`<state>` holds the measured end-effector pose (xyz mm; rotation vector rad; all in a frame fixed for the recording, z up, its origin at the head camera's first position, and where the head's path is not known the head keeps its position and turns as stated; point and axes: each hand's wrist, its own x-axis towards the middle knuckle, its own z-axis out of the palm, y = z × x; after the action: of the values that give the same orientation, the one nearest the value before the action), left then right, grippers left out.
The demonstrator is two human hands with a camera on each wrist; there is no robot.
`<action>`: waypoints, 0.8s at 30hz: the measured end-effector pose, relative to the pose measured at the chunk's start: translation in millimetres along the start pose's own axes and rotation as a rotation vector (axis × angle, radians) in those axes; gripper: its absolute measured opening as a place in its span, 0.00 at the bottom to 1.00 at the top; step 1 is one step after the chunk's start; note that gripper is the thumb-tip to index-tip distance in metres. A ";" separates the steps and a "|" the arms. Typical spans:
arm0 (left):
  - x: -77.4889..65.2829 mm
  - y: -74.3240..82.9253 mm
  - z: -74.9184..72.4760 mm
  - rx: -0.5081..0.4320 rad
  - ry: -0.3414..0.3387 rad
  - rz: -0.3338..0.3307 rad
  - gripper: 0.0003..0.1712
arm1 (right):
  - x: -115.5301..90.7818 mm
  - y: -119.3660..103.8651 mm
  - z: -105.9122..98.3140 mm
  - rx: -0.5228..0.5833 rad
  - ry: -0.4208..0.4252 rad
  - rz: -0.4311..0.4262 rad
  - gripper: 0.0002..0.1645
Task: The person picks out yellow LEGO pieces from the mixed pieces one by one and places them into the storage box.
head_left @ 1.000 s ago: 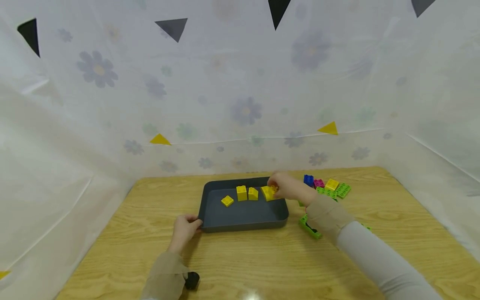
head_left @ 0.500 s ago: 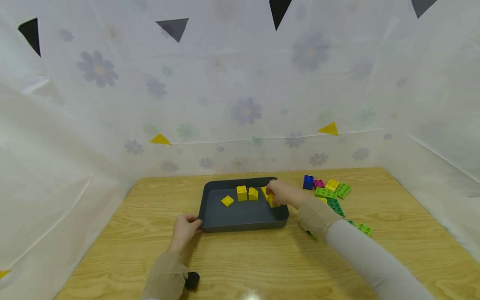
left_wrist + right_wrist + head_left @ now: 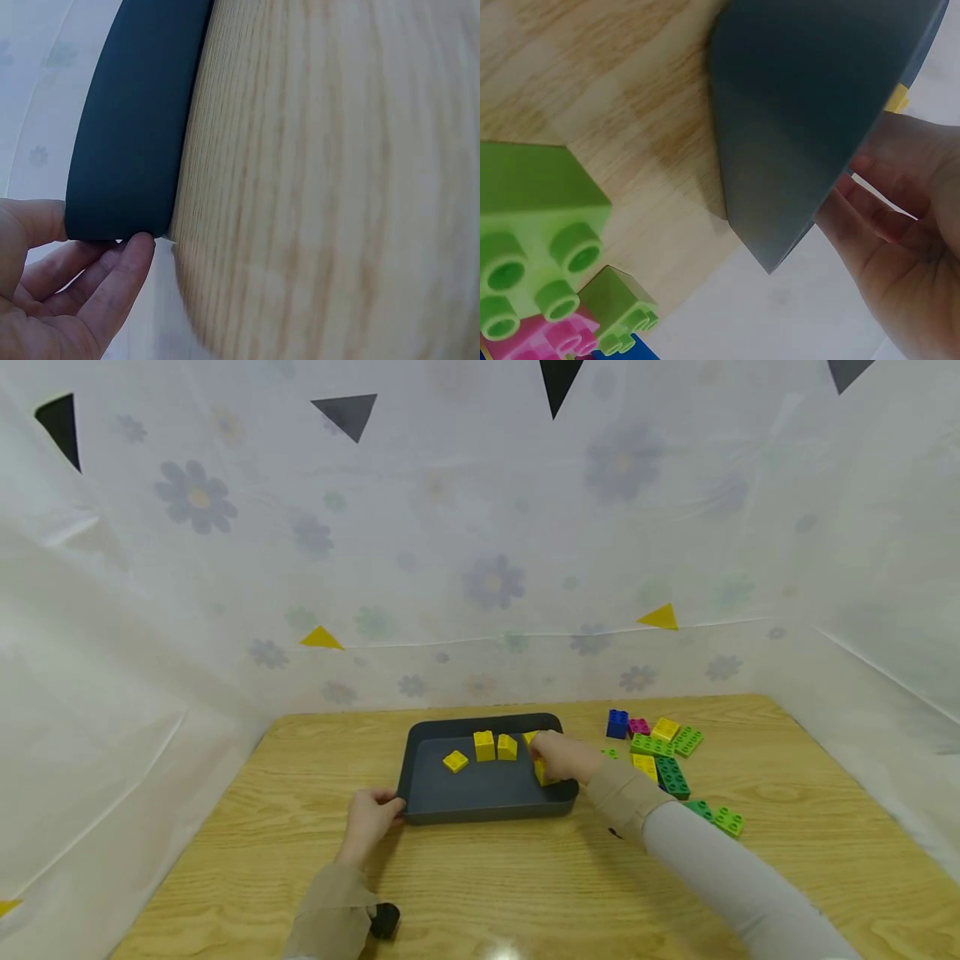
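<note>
A dark grey tray (image 3: pixel 487 816) stands on the wooden table with several yellow toy bricks inside. My left hand (image 3: pixel 367 822) grips its near left corner; in the left wrist view the thumb lies at one edge and the fingers at the other. Inside the tray's right end, my right hand (image 3: pixel 564 756) holds a yellow brick (image 3: pixel 545 774). Another yellow brick (image 3: pixel 529 738) is partly hidden behind that hand. Farther left are a small sloped brick (image 3: pixel 507 747), a square brick (image 3: pixel 483 746) and a flat brick (image 3: pixel 455 762). The tray wall (image 3: pixel 795 112) hides the right fingertips in the right wrist view.
Right of the tray lie loose bricks: a blue one (image 3: pixel 617 723), a pink one (image 3: pixel 639 727), a dark green one (image 3: pixel 672 777) and several light green and yellow ones. My right sleeve (image 3: pixel 630 797) covers part of them. A flower-patterned sheet (image 3: pixel 487 677) hangs behind the table.
My right hand has moved the yellow brick toward the near side inside the tray, away from the brick at the back right. My left hand has stayed at the tray corner.
</note>
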<state>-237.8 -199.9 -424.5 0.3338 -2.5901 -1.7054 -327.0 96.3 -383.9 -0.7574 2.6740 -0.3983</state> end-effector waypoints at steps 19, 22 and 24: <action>0.5 0.9 1.3 0.016 0.009 0.011 0.13 | 0.6 0.8 4.8 -0.071 0.005 -0.013 0.14; 0.3 0.3 1.0 0.020 0.007 0.009 0.14 | 0.5 1.0 5.1 -0.075 0.005 -0.019 0.15; 0.2 -0.2 0.8 0.021 0.006 0.009 0.14 | 0.2 1.0 5.5 -0.070 0.008 -0.022 0.16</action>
<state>-238.0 -199.3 -424.9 0.3266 -2.6032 -1.6734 -325.4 96.1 -389.3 -0.8074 2.7022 -0.3147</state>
